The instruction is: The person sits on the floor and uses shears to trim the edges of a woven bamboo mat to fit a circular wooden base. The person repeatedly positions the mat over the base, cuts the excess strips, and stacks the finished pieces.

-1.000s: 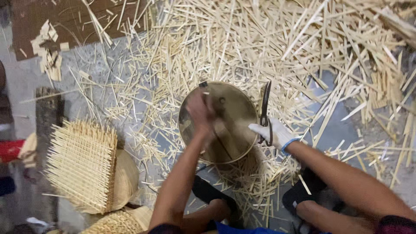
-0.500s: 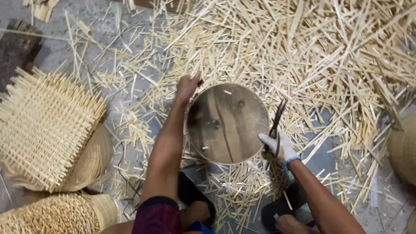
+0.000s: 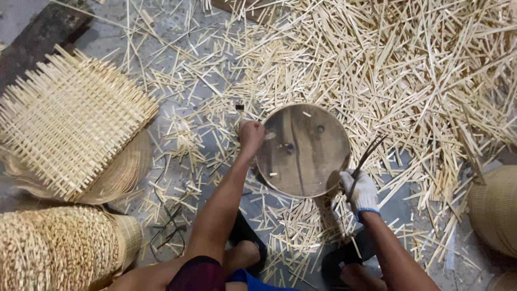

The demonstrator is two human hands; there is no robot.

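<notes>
**Round wooden disc steadied on the floor amid bamboo offcuts**

Nearest the camera, the person's knees and dark footwear (image 3: 245,237) are seen at the bottom edge, placed either side of the work so that it sits between the feet.

The left hand (image 3: 251,134) is bare and is closed over the left rim of the round wooden disc (image 3: 302,150); the fingers are curled on the edge, apparently to keep the disc from shifting. The right hand (image 3: 361,191), in a white glove, is wrapped round the handles of dark shears (image 3: 362,161), which are held at the disc's lower right rim with the blades pointing up and away. Whether the blades are parted cannot be told.

The disc lies flat on the grey floor (image 3: 107,43), in front of the feet and near the middle of the view. A few short slivers rest on its face.

To the left, a square woven bamboo mat (image 3: 72,121) with loose protruding ends is laid on top of a stack of rounded woven pieces (image 3: 59,248), set aside from the disc. At the right edge, part of another woven basket (image 3: 495,210) is seen.

Beyond the disc, a dense litter of pale bamboo strips (image 3: 409,64) covers the floor up to the top of the view. A dark plank (image 3: 48,27) lies at the upper left.
</notes>
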